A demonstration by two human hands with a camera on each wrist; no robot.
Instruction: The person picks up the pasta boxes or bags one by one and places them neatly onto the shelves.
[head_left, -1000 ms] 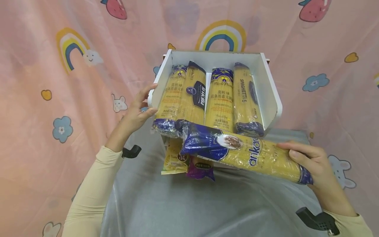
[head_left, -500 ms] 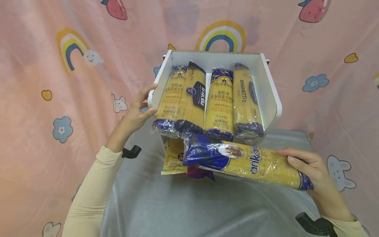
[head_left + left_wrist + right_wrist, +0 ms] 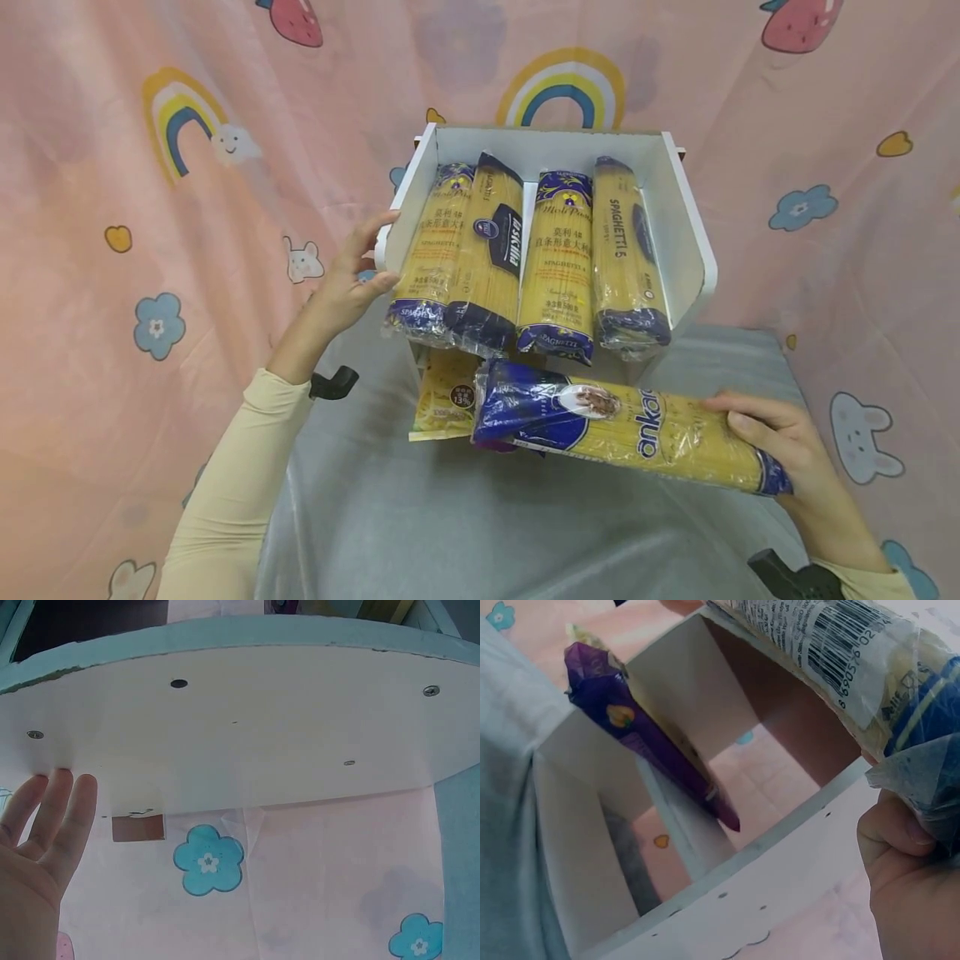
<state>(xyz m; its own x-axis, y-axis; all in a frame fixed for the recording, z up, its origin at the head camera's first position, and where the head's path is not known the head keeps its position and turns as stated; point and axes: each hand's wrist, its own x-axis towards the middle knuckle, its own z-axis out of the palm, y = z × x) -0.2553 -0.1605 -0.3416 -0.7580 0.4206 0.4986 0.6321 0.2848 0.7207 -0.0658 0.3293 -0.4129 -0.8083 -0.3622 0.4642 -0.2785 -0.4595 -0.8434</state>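
In the head view my right hand (image 3: 783, 442) grips one end of a blue and yellow pack of spaghetti (image 3: 637, 425), which lies crosswise in front of the white shelf (image 3: 693, 250). The right wrist view shows the pack's barcode side (image 3: 840, 652) and my thumb at its blue end. My left hand (image 3: 341, 287) rests against the shelf's left side panel; in the left wrist view its fingers (image 3: 71, 817) are straight along that panel. On the top tier lie a pair of Moli packs (image 3: 557, 267), a La Sicilia pack (image 3: 487, 250) and a Spaghetti 5 pack (image 3: 626, 250).
Beneath the top tier, a yellow pasta bag (image 3: 442, 400) sticks out at the left. A purple bag (image 3: 630, 720) stands beside it in the lower compartments. Grey cloth (image 3: 450, 525) covers the table, and a pink patterned curtain (image 3: 360, 83) hangs behind.
My right hand has drawn the spaghetti pack down and toward me, away from the top tier's front, uncovering the lower ends of the packs there. The left hand stays in place.
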